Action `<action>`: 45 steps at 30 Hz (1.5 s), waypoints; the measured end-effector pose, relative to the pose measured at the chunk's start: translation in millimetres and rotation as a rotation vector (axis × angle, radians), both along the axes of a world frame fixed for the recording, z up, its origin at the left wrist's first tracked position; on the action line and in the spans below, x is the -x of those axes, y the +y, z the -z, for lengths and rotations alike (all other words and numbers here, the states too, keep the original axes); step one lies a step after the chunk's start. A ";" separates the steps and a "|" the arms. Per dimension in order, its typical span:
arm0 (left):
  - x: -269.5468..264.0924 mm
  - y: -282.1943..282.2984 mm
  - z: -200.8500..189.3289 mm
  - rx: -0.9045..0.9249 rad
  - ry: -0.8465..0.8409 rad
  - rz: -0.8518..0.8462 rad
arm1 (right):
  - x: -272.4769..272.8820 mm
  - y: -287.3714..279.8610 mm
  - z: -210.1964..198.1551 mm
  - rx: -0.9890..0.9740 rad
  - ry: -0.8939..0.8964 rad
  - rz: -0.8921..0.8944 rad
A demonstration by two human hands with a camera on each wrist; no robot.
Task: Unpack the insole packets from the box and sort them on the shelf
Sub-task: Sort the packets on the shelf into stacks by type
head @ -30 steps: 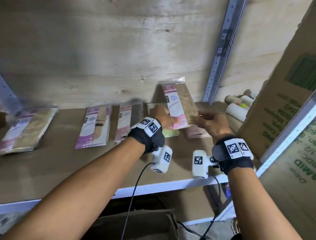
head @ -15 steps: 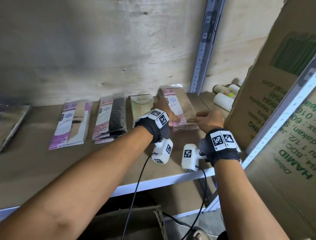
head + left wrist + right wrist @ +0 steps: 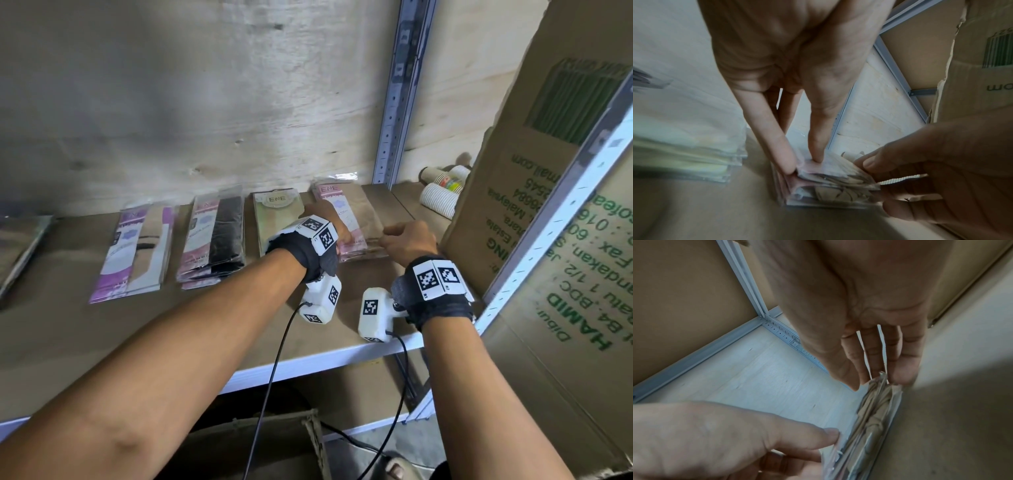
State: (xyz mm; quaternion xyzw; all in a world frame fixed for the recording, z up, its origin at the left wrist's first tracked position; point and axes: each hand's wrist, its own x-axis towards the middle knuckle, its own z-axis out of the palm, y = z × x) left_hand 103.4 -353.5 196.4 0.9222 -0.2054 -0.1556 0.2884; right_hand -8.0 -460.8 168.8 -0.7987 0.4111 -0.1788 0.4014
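A stack of pink-and-tan insole packets (image 3: pixel 359 212) lies flat at the right end of the brown shelf (image 3: pixel 102 325). My left hand (image 3: pixel 344 240) pinches its near left corner, thumb on top (image 3: pixel 818 155). My right hand (image 3: pixel 387 240) pinches the near right corner (image 3: pixel 879 381), thumb above and fingers below. The stack's near edge (image 3: pixel 834 188) shows between both hands. To the left lie a green-and-beige stack (image 3: pixel 274 219), a pink-and-black stack (image 3: pixel 215 240) and a purple-and-white stack (image 3: pixel 137 250).
A large cardboard box with green print (image 3: pixel 534 192) leans close at the right. Rolled paper cups (image 3: pixel 442 195) lie behind it, past a grey upright post (image 3: pixel 397 102). Another packet pile (image 3: pixel 20 246) sits far left. An open brown box (image 3: pixel 260 448) stands below the shelf.
The pink-and-tan packet that stood tilted up between my hands now lies flat on its stack. Both hands came down with it to the near corners.
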 end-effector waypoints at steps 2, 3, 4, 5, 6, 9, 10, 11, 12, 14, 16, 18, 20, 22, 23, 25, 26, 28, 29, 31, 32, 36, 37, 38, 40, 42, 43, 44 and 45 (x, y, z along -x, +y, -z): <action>-0.7 1.5 -2.4 -0.001 0.007 0.016 | 2.2 -0.6 -3.2 -0.003 0.009 -0.015; -0.3 3.8 -5.0 0.013 0.007 0.018 | 4.0 -0.8 -5.0 -0.004 0.005 -0.017; -1.4 8.2 -8.8 0.018 -0.024 0.016 | 5.9 -0.6 -7.0 0.003 -0.009 -0.014; -1.5 15.9 -15.2 0.027 -0.070 0.004 | 7.5 0.4 -9.1 0.014 -0.036 -0.005; -3.2 25.8 -21.1 0.047 -0.111 -0.001 | 9.2 3.0 -11.3 0.028 -0.082 0.006; -7.3 68.5 -32.9 0.212 -0.108 0.000 | 13.8 19.9 -16.7 0.058 -0.250 0.020; -7.6 86.5 -32.9 0.258 -0.135 -0.005 | 15.3 28.2 -18.5 0.038 -0.300 0.001; -7.4 105.8 -31.0 0.318 -0.159 -0.017 | 16.5 37.8 -20.3 -0.008 -0.354 -0.036; -8.0 125.4 -26.7 0.387 -0.170 -0.027 | 17.7 48.8 -21.7 -0.073 -0.411 -0.083; -10.6 167.9 -15.2 0.519 -0.162 -0.083 | 17.6 74.9 -23.4 -0.198 -0.496 -0.175; -17.1 211.8 -2.1 0.580 -0.171 -0.168 | 14.8 104.6 -22.7 -0.259 -0.511 -0.236; -28.7 252.8 9.0 0.602 -0.187 -0.238 | 9.7 134.9 -20.9 -0.308 -0.506 -0.288; -41.8 286.6 14.0 0.636 -0.154 -0.308 | 0.2 163.9 -21.8 -0.341 -0.494 -0.348; -53.5 312.6 9.6 0.663 -0.144 -0.387 | -14.5 192.5 -26.6 -0.355 -0.482 -0.409; -59.2 325.4 6.1 0.657 -0.157 -0.416 | -23.2 207.8 -29.2 -0.361 -0.474 -0.442; -69.4 355.6 -2.2 0.578 -0.237 -0.459 | -43.8 238.4 -34.7 -0.390 -0.464 -0.500; -73.9 371.9 -5.8 0.527 -0.284 -0.488 | -54.7 253.0 -37.5 -0.410 -0.455 -0.530; -85.0 409.5 -10.0 0.449 -0.317 -0.544 | -79.8 284.6 -40.4 -0.461 -0.414 -0.602; -90.0 423.1 -10.8 0.411 -0.320 -0.564 | -90.1 296.0 -40.8 -0.476 -0.397 -0.635; -101.1 455.8 -10.4 0.317 -0.330 -0.633 | -114.3 325.3 -39.7 -0.484 -0.372 -0.714; -107.2 470.4 -9.4 0.273 -0.330 -0.665 | -127.7 339.3 -37.9 -0.480 -0.359 -0.742; -122.2 508.8 -0.3 0.216 -0.239 -0.672 | -179.8 393.1 -26.7 -0.464 -0.229 -0.775; -123.9 513.8 2.0 0.187 -0.222 -0.656 | -190.5 405.2 -23.5 -0.478 -0.189 -0.772; -125.6 518.0 3.8 0.159 -0.217 -0.632 | -198.9 416.2 -20.7 -0.490 -0.154 -0.769; -127.4 525.2 7.7 0.165 -0.237 -0.577 | -212.9 432.8 -16.2 -0.522 -0.096 -0.767; -126.9 530.2 12.1 0.228 -0.230 -0.530 | -221.0 445.9 -11.7 -0.628 -0.048 -0.753; -127.2 531.2 14.0 0.229 -0.210 -0.528 | -224.1 450.8 -8.0 -0.654 -0.041 -0.763; -127.2 530.7 15.7 0.197 -0.180 -0.549 | -227.0 455.5 -3.8 -0.650 -0.051 -0.792; -126.9 529.3 16.6 0.147 -0.151 -0.578 | -228.9 460.5 0.0 -0.616 -0.059 -0.827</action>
